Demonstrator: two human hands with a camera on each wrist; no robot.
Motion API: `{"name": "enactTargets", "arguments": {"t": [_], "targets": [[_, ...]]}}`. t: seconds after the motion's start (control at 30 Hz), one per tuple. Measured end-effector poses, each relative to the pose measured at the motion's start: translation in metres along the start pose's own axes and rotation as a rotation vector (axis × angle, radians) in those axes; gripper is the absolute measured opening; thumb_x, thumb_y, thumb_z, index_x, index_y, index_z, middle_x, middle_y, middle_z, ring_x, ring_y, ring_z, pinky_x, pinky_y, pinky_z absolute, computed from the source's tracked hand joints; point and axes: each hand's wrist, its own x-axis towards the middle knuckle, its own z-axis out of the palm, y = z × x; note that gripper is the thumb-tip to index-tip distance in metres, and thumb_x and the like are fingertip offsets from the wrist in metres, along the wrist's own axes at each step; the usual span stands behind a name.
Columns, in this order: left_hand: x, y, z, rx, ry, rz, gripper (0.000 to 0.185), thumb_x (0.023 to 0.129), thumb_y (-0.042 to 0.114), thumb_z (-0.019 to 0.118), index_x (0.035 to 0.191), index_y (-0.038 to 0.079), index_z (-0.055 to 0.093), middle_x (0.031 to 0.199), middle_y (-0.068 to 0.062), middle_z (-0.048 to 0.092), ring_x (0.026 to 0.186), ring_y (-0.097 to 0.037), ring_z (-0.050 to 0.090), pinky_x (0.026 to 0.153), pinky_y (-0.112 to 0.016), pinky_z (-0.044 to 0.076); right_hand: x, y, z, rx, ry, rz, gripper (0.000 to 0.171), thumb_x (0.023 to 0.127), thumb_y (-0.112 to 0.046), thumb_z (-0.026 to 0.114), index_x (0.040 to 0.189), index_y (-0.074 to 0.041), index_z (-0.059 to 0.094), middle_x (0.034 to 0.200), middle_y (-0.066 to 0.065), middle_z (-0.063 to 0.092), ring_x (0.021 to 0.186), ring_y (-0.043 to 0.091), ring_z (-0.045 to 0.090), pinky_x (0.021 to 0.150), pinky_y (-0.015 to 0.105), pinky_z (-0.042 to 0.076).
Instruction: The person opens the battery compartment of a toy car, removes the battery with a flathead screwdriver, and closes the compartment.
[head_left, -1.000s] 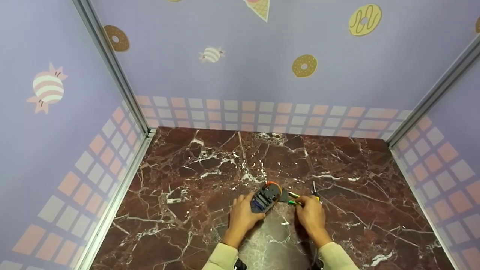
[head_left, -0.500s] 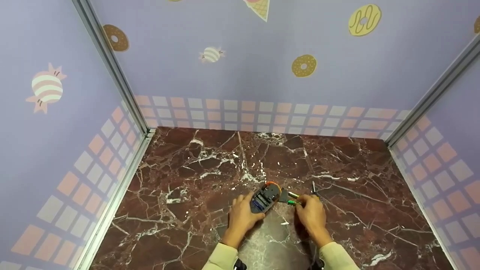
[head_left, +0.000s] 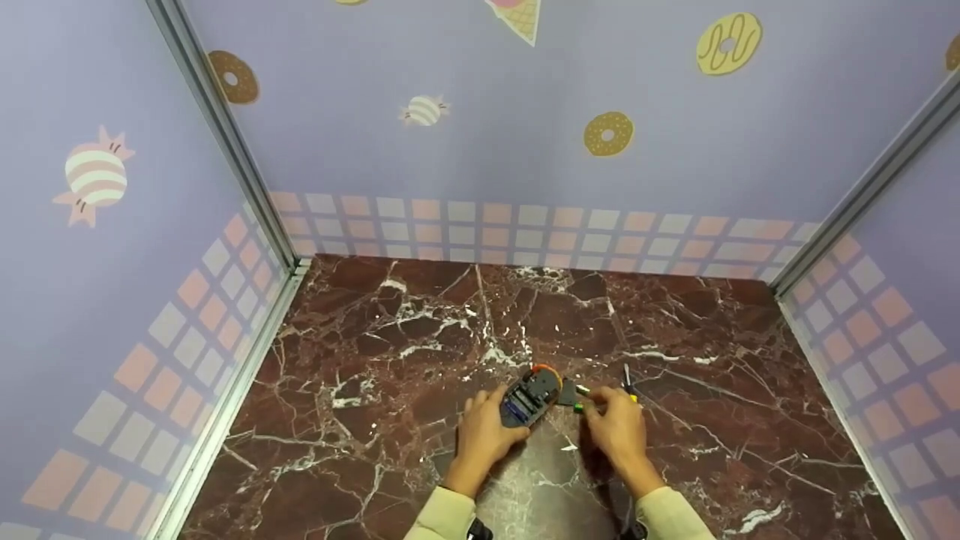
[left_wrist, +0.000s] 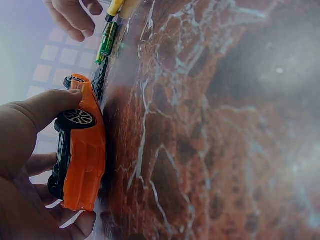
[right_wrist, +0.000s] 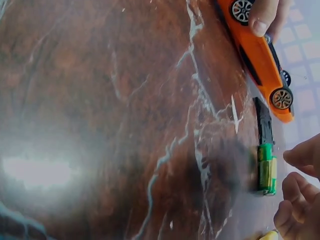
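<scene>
An orange toy car point(head_left: 534, 394) lies wheels up on the table, its dark underside showing an uncovered battery bay with something blue in it. My left hand point(head_left: 482, 429) grips it from the left, thumb by a wheel in the left wrist view. Right of the car is a small black cover point(head_left: 567, 392), with green batteries point(right_wrist: 265, 170) lying at its end. My right hand point(head_left: 619, 427) hovers beside these batteries; in the right wrist view its bent fingers point(right_wrist: 295, 197) stand apart from them, with nothing between thumb and fingertips.
A screwdriver point(head_left: 628, 378) with a yellow handle lies just beyond my right hand, its shaft pointing to the back. The marbled brown table point(head_left: 375, 450) is enclosed by lilac panels point(head_left: 480, 150) at the back and both sides.
My right hand's fingers have shifted slightly left and spread away from the batteries. More of the screwdriver's yellow handle shows. My left hand and the toy car stay in place.
</scene>
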Motion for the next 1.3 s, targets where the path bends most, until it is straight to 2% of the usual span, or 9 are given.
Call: {"name": "enactTargets", "arguments": {"t": [0.2,0.33,0.57,0.8,0.93,1.17,1.3], "targets": [[0.001,0.0,0.0,0.005,0.003,0.004,0.089,0.064,0.036,0.093,0.143,0.01,0.06,0.118,-0.012,0.064,0.102,-0.028,0.055,0.083,-0.05,0.049,0.0,0.001,0.004,0.011,-0.025,-0.021,0.014,0.078,-0.005,0.079,0.091,-0.01,0.078,0.087,0.007,0.071,0.08,0.026,0.069,0.076,0.049,0.054],[0.0,0.0,0.0,0.009,-0.004,0.0,0.089,0.065,0.036,0.093,0.143,0.01,0.06,0.118,-0.012,0.064,0.101,-0.028,0.055,0.083,-0.051,0.049,-0.001,0.0,0.006,0.019,-0.025,-0.019,0.014,0.077,-0.005,0.08,0.091,-0.01,0.078,0.087,0.007,0.071,0.082,0.027,0.069,0.077,0.049,0.054],[0.0,0.0,0.0,0.013,0.003,0.004,0.088,0.066,0.037,0.093,0.143,0.011,0.06,0.119,-0.012,0.064,0.104,-0.031,0.055,0.084,-0.052,0.048,-0.003,-0.015,0.006,0.135,-0.089,-0.075,0.018,0.079,-0.007,0.084,0.095,-0.004,0.077,0.087,0.008,0.074,0.086,0.027,0.074,0.08,0.046,0.058],[-0.001,0.001,0.0,0.018,-0.011,-0.005,0.087,0.067,0.038,0.093,0.143,0.012,0.06,0.12,-0.011,0.063,0.108,-0.032,0.055,0.084,-0.054,0.048,-0.004,-0.029,0.006,0.159,-0.131,-0.109,0.02,0.08,-0.01,0.085,0.099,-0.009,0.079,0.088,0.006,0.074,0.075,0.018,0.066,0.069,0.034,0.052],[0.0,0.001,-0.001,0.019,-0.01,-0.005,0.087,0.067,0.038,0.093,0.143,0.011,0.06,0.117,-0.01,0.063,0.105,-0.03,0.055,0.082,-0.051,0.048,-0.005,-0.036,0.006,0.226,-0.161,-0.139,0.024,0.08,-0.007,0.084,0.103,-0.009,0.078,0.093,0.008,0.075,0.07,0.016,0.067,0.062,0.027,0.052],[0.001,0.0,-0.001,0.029,-0.009,0.003,0.088,0.067,0.037,0.091,0.144,0.009,0.059,0.116,-0.011,0.063,0.105,-0.031,0.055,0.084,-0.051,0.048,-0.008,-0.044,0.011,0.267,-0.175,-0.244,0.028,0.077,-0.004,0.086,0.103,-0.008,0.077,0.093,0.008,0.075,0.068,0.012,0.065,0.063,0.024,0.052],[0.0,-0.001,0.0,0.025,-0.009,0.01,0.088,0.066,0.037,0.09,0.144,0.008,0.059,0.115,-0.01,0.063,0.104,-0.03,0.055,0.085,-0.051,0.048,-0.01,-0.047,0.013,0.282,-0.196,-0.273,0.03,0.078,-0.004,0.085,0.106,-0.007,0.076,0.094,0.01,0.075,0.068,0.009,0.063,0.061,0.024,0.052]]}}
